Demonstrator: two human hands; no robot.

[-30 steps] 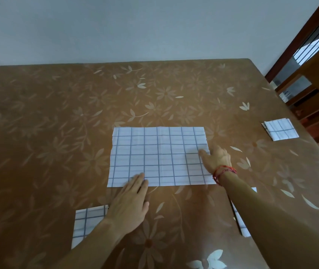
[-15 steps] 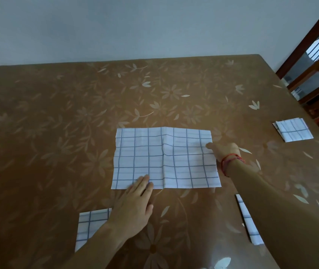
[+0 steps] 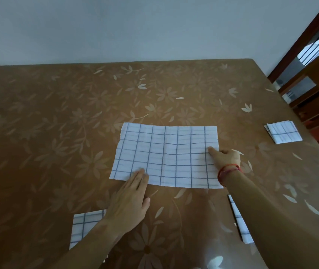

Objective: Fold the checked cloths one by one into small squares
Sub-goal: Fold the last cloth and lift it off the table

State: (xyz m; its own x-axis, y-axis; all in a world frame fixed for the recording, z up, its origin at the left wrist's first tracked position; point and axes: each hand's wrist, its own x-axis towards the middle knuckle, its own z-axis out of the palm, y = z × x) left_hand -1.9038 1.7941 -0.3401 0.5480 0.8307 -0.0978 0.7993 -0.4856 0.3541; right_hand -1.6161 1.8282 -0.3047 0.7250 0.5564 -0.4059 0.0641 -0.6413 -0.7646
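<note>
A white cloth with blue checks (image 3: 166,154) lies flat as a wide rectangle in the middle of the table, a faint crease down its centre. My left hand (image 3: 129,199) lies flat, fingers together, with the fingertips pressing the cloth's near edge left of centre. My right hand (image 3: 223,158), a red string on the wrist, rests on the cloth's right side with the fingertips on the fabric. A small folded checked square (image 3: 282,132) sits at the right. Another checked cloth (image 3: 83,226) shows under my left forearm, and a third (image 3: 240,220) is partly hidden by my right arm.
The table (image 3: 57,133) carries a brown cover with a flower pattern and meets a pale wall at the back. Its right edge runs close to the folded square. A wooden chair (image 3: 314,98) stands just past that edge.
My right hand slid up along the cloth's right edge and has come back onto the fabric. The left hand has stayed on the near edge. The view has shifted a little.
</note>
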